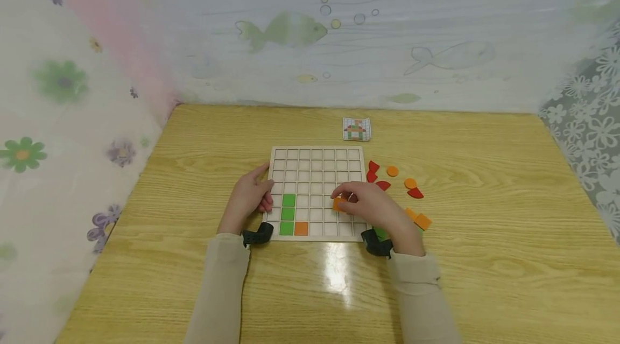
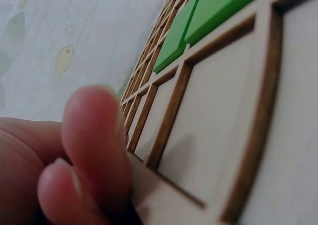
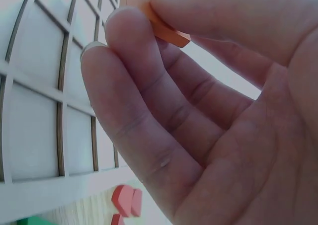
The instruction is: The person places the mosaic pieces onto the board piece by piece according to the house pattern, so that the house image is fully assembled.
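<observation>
A pale wooden grid board lies on the table, with several green square tiles in one column and an orange square tile beside the lowest. My left hand rests against the board's left edge; its bent fingertips are close up in the left wrist view, beside the rim. Over the right part of the grid, my right hand pinches another orange tile between thumb and fingers. That tile appears tilted above the cells, partly hidden by the fingers.
Right of the board lie red curved pieces, orange discs and more orange square tiles, with green ones partly hidden under the right wrist. A small printed pattern card lies behind the board. Patterned curtains border the table.
</observation>
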Action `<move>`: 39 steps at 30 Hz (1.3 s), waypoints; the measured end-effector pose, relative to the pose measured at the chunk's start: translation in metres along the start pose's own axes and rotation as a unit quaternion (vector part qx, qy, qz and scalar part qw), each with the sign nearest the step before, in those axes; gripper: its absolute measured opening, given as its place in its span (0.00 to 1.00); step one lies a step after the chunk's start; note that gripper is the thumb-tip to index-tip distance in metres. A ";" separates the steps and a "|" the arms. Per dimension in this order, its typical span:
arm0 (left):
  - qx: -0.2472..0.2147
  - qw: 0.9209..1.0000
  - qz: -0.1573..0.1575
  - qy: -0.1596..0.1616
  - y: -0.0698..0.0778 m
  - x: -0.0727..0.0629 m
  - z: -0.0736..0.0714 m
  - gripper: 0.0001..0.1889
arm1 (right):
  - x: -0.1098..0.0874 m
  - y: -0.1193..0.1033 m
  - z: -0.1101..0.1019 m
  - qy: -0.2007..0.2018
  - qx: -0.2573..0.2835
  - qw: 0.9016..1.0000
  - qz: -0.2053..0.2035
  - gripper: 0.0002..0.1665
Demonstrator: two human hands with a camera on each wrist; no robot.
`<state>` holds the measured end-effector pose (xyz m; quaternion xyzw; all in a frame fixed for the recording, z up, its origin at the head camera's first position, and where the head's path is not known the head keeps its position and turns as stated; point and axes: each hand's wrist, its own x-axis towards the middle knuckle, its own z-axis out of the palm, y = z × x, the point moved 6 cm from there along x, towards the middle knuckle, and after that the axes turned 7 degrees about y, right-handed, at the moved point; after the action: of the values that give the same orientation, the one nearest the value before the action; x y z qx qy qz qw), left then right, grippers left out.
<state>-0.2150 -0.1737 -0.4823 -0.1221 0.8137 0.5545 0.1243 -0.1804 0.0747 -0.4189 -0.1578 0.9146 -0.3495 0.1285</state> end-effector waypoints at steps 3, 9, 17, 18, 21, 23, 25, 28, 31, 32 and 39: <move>0.000 1.000 -0.003 0.001 0.000 0.000 0.000 0.28 | 0.001 -0.004 0.003 0.001 0.002 1.000 -0.008 0.10; 0.003 1.000 -0.008 -0.002 0.000 0.000 -0.001 0.28 | 0.003 -0.005 0.010 0.003 -0.007 0.999 -0.032 0.10; 0.000 1.000 -0.002 0.000 0.002 0.000 -0.001 0.27 | 0.005 -0.007 0.019 -0.018 -0.008 0.999 -0.051 0.11; -0.001 1.000 -0.001 0.000 0.002 0.000 -0.001 0.27 | 0.005 -0.008 0.020 -0.021 -0.008 0.998 -0.052 0.11; -0.001 1.000 0.002 0.000 0.002 -0.001 -0.002 0.28 | 0.005 -0.011 0.025 -0.034 -0.002 0.998 -0.047 0.10; -0.001 1.000 0.003 -0.001 0.001 -0.001 -0.002 0.28 | 0.005 -0.013 0.029 -0.043 0.001 0.998 -0.044 0.10; 0.000 1.000 0.003 0.000 0.001 -0.001 -0.002 0.28 | 0.005 -0.015 0.032 -0.051 0.001 0.998 -0.042 0.09; -0.001 1.000 0.001 0.001 0.000 -0.001 -0.002 0.27 | 0.006 -0.020 0.036 -0.054 -0.008 0.997 -0.050 0.09; -0.002 1.000 0.001 0.001 -0.001 0.000 -0.002 0.27 | 0.008 -0.024 0.039 -0.045 -0.023 0.997 -0.058 0.10; -0.003 1.000 0.001 0.000 -0.001 0.000 -0.002 0.27 | 0.008 -0.025 0.039 -0.041 -0.030 0.997 -0.061 0.10; -0.008 1.000 -0.001 -0.003 0.000 0.000 -0.001 0.28 | 0.010 -0.032 0.046 -0.032 -0.060 0.995 -0.075 0.08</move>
<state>-0.2150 -0.1748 -0.4818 -0.1226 0.8088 0.5612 0.1264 -0.1679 0.0212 -0.4316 -0.2449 0.9149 -0.2973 0.1209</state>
